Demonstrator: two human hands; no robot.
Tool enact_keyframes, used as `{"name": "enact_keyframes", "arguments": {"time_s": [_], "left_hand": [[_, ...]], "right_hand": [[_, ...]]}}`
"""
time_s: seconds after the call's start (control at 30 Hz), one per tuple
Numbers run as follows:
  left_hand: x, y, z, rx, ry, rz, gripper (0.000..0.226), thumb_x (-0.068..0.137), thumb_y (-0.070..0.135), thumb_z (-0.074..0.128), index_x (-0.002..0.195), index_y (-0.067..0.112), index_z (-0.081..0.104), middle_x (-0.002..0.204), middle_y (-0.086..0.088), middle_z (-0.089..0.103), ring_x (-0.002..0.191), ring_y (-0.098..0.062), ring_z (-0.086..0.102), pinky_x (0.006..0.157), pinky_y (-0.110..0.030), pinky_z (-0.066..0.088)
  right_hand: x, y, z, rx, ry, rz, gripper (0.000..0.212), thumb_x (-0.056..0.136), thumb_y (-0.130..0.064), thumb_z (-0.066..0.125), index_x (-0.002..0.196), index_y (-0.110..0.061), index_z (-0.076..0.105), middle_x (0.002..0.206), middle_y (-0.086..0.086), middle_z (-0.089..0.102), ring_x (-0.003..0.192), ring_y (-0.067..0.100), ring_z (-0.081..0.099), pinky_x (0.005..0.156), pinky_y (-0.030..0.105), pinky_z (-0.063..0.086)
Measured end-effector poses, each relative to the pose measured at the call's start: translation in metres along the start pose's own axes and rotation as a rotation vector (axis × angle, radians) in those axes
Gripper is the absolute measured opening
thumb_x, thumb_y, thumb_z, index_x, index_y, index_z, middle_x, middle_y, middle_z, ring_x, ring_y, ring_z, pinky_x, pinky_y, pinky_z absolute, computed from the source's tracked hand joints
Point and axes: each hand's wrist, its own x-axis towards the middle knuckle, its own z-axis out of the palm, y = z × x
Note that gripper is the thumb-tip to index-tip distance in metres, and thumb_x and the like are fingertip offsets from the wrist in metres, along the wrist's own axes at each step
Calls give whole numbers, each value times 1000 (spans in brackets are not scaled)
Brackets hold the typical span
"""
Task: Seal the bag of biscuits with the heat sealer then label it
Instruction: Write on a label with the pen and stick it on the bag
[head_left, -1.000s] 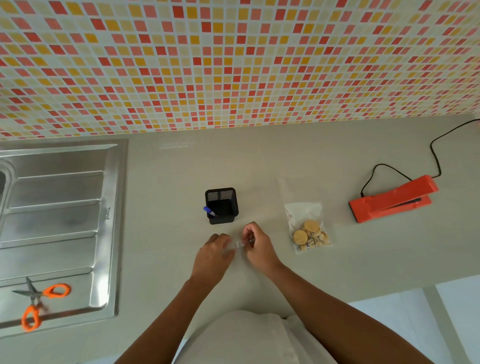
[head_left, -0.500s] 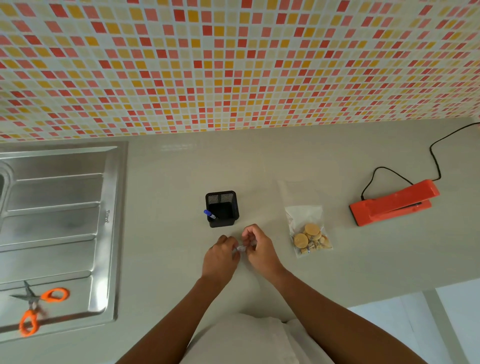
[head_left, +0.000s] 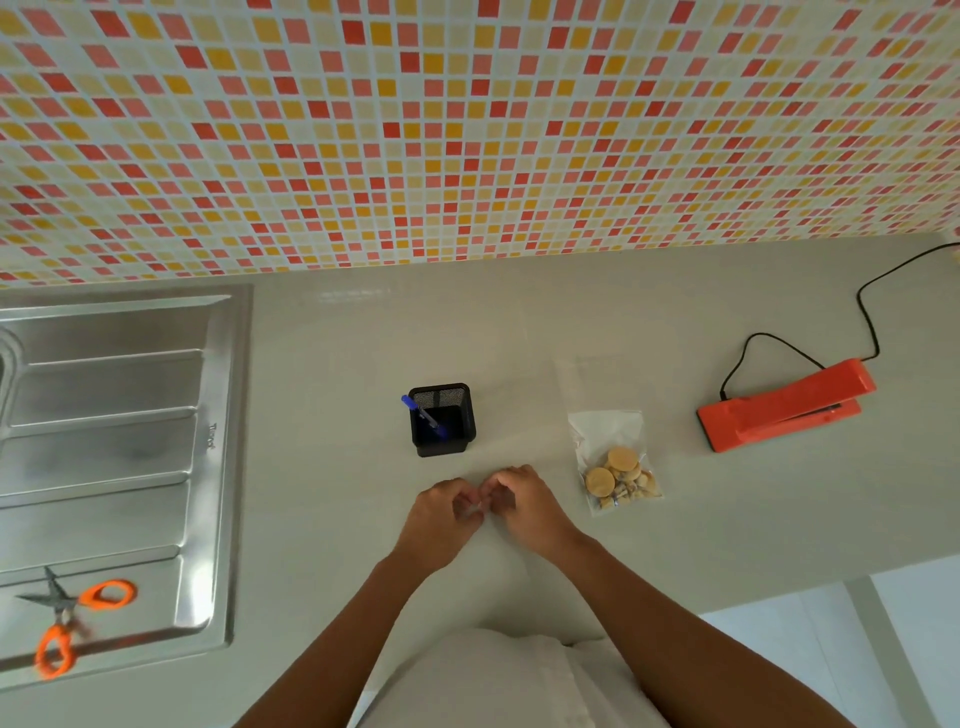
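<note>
So in this one both your hands were parked low in the middle of the frame, fingertips nearly meeting. Your left hand (head_left: 441, 514) and your right hand (head_left: 525, 505) both had the fingers curled in, and between them you were pinching a small pale strip (head_left: 475, 512). Honestly it was too tiny for me to tell what it was.

The bag of biscuits (head_left: 615, 467) was lying flat on the tabletop (head_left: 337, 364) just right of your right hand, not touched by either one. It was clear plastic, with the round biscuits bunched at the lower end and the upper end lying flat and see-through. Couldn't tell whether the top was sealed.

Further right, well apart from the bag, sat the orange heat sealer (head_left: 784, 405), angled so its right end pointed toward the upper right. There was a dark gap under its top arm at that end. Its black cord (head_left: 863, 312) looped off the left end and ran out at the right edge of the frame.

Just above your hands was a black mesh pen holder (head_left: 454, 431), standing upright with a blue pen (head_left: 422, 414) leaning in it.

Over on the left of the frame was the steel sink drainboard (head_left: 119, 441), with orange-handled scissors (head_left: 67, 618) lying on it in the lower left. The wall (head_left: 467, 130) across the top was all red, orange and yellow mosaic tile.
</note>
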Motion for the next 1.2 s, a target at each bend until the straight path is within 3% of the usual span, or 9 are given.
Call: {"name": "enact_keyframes", "arguments": {"time_s": [0.1,0.23,0.4,1.03,1.2], "left_hand": [[-6,19,-20,-211,-19,-40,4,83,21,74,85,21,71,81,9,70,68,-6,62,65,-17,48],[-19,50,-53,-506,-106,-106,14,92,12,62,87,15,74,81,1,73,70,-12,65,59,-28,50],[-33,82,-79,-691,-190,-112,17,95,11,58,94,9,75,90,-11,74,72,-18,64,58,-28,48],[-44,104,-85,-696,-225,-60,21,95,17,60,95,1,74,85,-8,71,68,-19,59,55,-28,44],[-42,106,-85,-698,-248,-69,19,96,12,58,96,-2,71,83,-8,70,64,-18,56,53,-27,42]], "right_hand": [[-3,-17,-21,164,-47,44,7,89,-12,67,94,-16,70,88,-11,66,91,11,61,83,21,47],[-17,-51,-57,333,-72,15,6,88,-15,72,93,-12,72,81,-11,69,76,-5,59,70,8,40],[-33,-75,-86,377,-65,-21,6,89,-19,72,93,-23,69,92,-1,73,87,6,63,75,21,40],[-56,-97,-107,391,-16,-122,4,89,-12,71,91,-15,69,88,-3,75,80,3,61,67,17,42],[-58,-99,-109,408,-3,-121,5,89,-11,71,90,-15,69,86,-2,74,77,2,59,68,25,42]]}}
